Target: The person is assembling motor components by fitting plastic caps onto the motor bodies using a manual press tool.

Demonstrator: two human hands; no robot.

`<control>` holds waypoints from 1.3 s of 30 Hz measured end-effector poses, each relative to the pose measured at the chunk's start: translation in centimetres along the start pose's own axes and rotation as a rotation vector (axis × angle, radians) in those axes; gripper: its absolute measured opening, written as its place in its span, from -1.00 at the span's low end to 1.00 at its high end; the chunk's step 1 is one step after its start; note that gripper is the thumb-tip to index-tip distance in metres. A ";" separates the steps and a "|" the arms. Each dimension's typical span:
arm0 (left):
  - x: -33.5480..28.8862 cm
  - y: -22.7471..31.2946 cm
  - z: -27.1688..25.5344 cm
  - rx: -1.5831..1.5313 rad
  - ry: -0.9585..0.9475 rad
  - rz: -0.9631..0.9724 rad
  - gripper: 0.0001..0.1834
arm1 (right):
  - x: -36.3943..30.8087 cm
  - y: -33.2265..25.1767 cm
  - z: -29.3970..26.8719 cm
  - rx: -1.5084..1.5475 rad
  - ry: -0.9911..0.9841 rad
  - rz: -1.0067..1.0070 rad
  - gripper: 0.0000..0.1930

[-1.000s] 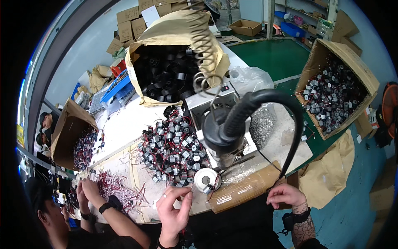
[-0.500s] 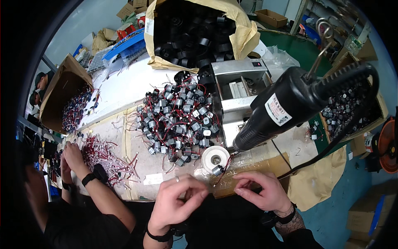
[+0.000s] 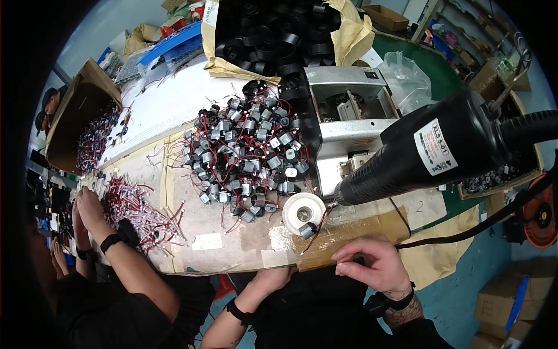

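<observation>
My right hand [image 3: 375, 264] hovers at the table's front edge. Its fingers are bent, with a gap between thumb and fingertips and nothing visible in it. My left hand [image 3: 274, 279] is low against the front edge, its fingers hidden there. Just beyond the hands stands a white round fixture [image 3: 290, 217]. A small silver motor [image 3: 307, 231] with thin red and dark wires rests at its near rim. The tip of a black, hanging electric screwdriver [image 3: 383, 168] is close to the fixture's right side. Behind lies a heap of small wired motors [image 3: 247, 154].
A metal machine [image 3: 349, 131] stands behind the screwdriver. Black round parts [image 3: 279, 35] fill a large paper bag at the back. At left, a co-worker's arm [image 3: 136, 264] reaches beside a pile of red and white wires [image 3: 136, 212]. A black cable [image 3: 459, 235] crosses at right.
My left hand has dropped down to the table's front edge, hiding its fingers. My right hand has barely moved. The view has shifted somewhat, and the screwdriver appears larger and further right.
</observation>
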State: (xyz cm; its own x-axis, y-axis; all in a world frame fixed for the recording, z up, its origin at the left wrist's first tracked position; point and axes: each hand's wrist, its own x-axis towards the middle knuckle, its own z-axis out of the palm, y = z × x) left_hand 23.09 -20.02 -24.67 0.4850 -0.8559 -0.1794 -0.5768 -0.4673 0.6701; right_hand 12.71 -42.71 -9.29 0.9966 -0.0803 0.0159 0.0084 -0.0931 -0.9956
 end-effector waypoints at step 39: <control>-2.2 7.2 -15.6 -0.060 0.529 -0.055 -0.88 | 3.6 -3.0 1.7 -0.589 0.271 -0.339 -0.63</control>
State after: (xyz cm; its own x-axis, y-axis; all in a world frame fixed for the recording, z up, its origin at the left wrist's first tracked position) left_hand 28.12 -18.06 -8.17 0.7875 -0.5948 0.1617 -0.5100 -0.4814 0.7129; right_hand 16.39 -41.01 -6.36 0.8913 -0.1883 0.4124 0.1914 -0.6684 -0.7188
